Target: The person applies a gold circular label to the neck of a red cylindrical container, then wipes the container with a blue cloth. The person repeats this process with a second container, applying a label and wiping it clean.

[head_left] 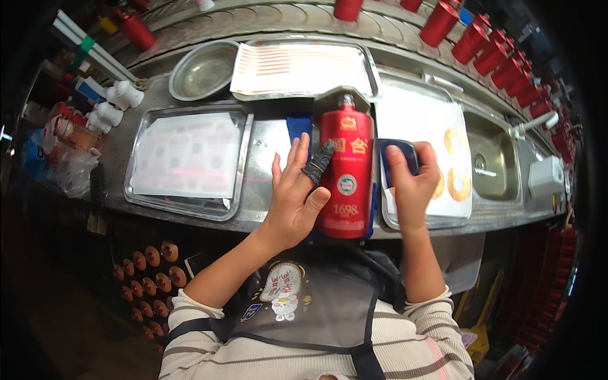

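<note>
A red bottle [342, 209] with light printing is in front of me, its neck pointing away, with blue cloth [297, 126] around it. Stretched out along its left side, my left hand [292, 206] has its fingers apart. A dark finger sleeve [319, 161] covers its index finger, whose tip lies at the bottle's face. On the other side, my right hand [415, 187] grips a dark blue, rounded flat pad [410, 155] between thumb and fingers, just off the bottle. The pad's exact kind is unclear, and its lower part is hidden by the hand.
A sheet of gold ring labels [454, 183] lies on the right-hand tray, beside a sink [494, 166]. To the left, a metal tray [244, 171] bears white sheets. Behind are a bowl [202, 71] and a striped label sheet [304, 66]. Red bottles [440, 22] line a conveyor [266, 18].
</note>
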